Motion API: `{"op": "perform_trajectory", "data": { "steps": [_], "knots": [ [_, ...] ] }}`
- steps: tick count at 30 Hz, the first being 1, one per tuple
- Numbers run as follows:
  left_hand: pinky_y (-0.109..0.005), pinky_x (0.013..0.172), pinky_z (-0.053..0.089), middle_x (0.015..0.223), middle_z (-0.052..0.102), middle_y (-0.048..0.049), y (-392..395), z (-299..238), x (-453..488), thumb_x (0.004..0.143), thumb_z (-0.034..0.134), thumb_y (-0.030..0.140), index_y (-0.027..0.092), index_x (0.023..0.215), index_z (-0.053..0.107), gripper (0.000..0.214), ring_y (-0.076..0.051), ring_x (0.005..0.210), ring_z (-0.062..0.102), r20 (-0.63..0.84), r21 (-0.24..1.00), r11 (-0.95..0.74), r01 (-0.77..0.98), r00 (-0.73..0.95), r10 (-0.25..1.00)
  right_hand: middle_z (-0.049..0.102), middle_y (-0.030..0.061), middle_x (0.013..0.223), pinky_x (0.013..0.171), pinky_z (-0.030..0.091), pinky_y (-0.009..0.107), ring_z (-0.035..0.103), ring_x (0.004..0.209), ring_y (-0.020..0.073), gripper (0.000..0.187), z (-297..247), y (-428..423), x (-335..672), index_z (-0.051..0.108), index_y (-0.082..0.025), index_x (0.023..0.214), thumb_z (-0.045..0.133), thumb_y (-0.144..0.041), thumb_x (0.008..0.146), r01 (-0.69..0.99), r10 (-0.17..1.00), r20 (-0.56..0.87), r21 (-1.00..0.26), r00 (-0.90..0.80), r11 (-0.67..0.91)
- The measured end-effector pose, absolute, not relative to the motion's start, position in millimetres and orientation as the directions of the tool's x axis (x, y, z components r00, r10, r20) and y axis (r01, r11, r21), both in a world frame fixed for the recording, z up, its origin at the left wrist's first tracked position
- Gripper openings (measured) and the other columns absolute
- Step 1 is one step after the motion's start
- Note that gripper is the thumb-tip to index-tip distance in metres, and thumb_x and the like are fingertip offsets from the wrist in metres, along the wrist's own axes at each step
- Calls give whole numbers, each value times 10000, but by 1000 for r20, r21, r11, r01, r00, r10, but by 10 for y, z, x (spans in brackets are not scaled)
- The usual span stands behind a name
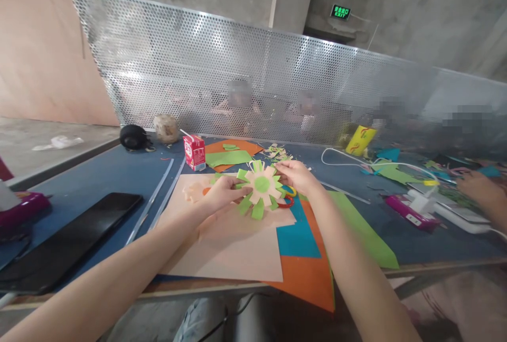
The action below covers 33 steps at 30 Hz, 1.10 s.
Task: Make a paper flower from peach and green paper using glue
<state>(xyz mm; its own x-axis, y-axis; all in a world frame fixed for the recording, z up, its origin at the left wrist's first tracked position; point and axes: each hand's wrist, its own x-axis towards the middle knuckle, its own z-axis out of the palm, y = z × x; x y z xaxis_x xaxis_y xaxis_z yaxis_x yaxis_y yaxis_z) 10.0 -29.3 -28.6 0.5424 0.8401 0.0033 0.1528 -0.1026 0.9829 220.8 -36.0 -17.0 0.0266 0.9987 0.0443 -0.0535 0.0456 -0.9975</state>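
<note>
A layered paper flower [261, 185], light green and pale peach with a green round centre, is held up over the table between my hands. My left hand [225, 193] pinches its left edge, thumb in front. At its upper right, my right hand [298, 177] is closed with the fingertips on a petal. Scissors with red and yellow handles [285, 202] lie just behind the flower, partly hidden by it. Under my hands are a large peach sheet [225, 252], a blue sheet [303, 236] and an orange sheet [309, 278].
A red drink carton [194, 153] stands behind my left hand. A black phone [75, 241] lies at left. Paper scraps [277, 153], a green sheet [360, 228], a purple power strip [412, 212] and a yellow cylinder [360, 140] are also there. A perforated metal screen [198, 67] borders the table; another person's hand [475, 186] is at right.
</note>
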Motion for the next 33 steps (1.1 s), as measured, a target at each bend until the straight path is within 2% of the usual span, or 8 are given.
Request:
{"op": "perform_trajectory", "data": {
  "steps": [5, 8, 14, 18, 20, 25, 29, 33],
  "knots": [
    [-280, 578, 496, 549, 626, -19, -249, -335, 95, 567, 671, 297, 125, 763, 631, 263, -188, 608, 622, 23, 976, -137, 167, 551, 834, 616, -9, 556, 458, 448, 183, 558, 460, 86, 117, -180, -356, 2191, 610, -157, 636, 645, -268, 642, -69, 998, 45, -996, 48, 48],
    [-286, 586, 500, 585, 637, -22, -239, -350, 95, 564, 680, 307, 124, 790, 621, 297, -193, 631, 628, 26, 981, -130, 145, 566, 824, 619, -3, 566, 455, 449, 180, 558, 458, 85, 114, -158, -363, 2175, 599, -150, 647, 628, -259, 665, -77, 997, 42, -996, 64, 47],
    [-297, 652, 508, 673, 664, -25, -193, -366, 92, 582, 682, 336, 133, 874, 596, 366, -172, 642, 636, 51, 996, -11, -87, 473, 880, 648, 58, 741, 514, 497, 246, 611, 598, 131, 295, -101, -395, 2118, 560, -164, 834, 436, -427, 788, -185, 1000, -12, -983, 29, -6],
    [-284, 672, 505, 713, 668, -30, -128, -387, 65, 588, 685, 330, 135, 859, 610, 342, -162, 666, 635, 114, 966, -14, -259, 373, 921, 645, 41, 795, 573, 517, 264, 624, 631, 136, 251, -184, -414, 2027, 536, -183, 892, 623, -280, 678, -104, 992, -4, -994, -122, -16],
    [-287, 684, 504, 714, 669, -32, -107, -396, 51, 581, 696, 309, 133, 849, 618, 330, -160, 670, 635, 114, 956, -7, -295, 350, 930, 646, 34, 761, 575, 516, 241, 625, 612, 127, 256, -226, -420, 1982, 546, -172, 882, 647, -212, 650, -49, 991, 0, -999, -133, -7],
    [-285, 698, 500, 742, 673, -38, -77, -427, 41, 560, 715, 288, 143, 852, 628, 337, -151, 681, 634, 78, 946, 44, -321, 358, 931, 652, 29, 747, 546, 515, 216, 623, 614, 120, 232, -234, -436, 1911, 582, -169, 868, 631, -258, 658, -23, 993, 46, -999, -112, 44],
    [-280, 698, 500, 701, 673, -36, -77, -437, 55, 556, 717, 291, 138, 813, 643, 309, -140, 655, 631, 65, 941, 70, -332, 379, 923, 658, 13, 755, 580, 526, 264, 627, 629, 141, 310, -240, -448, 1853, 589, -188, 905, 657, -293, 621, -73, 984, 86, -994, -156, 75],
    [-273, 742, 492, 756, 679, -42, -112, -407, 66, 585, 701, 288, 142, 822, 646, 284, -134, 691, 631, 66, 947, 84, -309, 445, 893, 654, -5, 678, 603, 526, 322, 627, 601, 179, 300, -276, -424, 1825, 607, -177, 815, 689, -321, 564, -79, 990, 122, -990, -68, 116]
  ]
}}
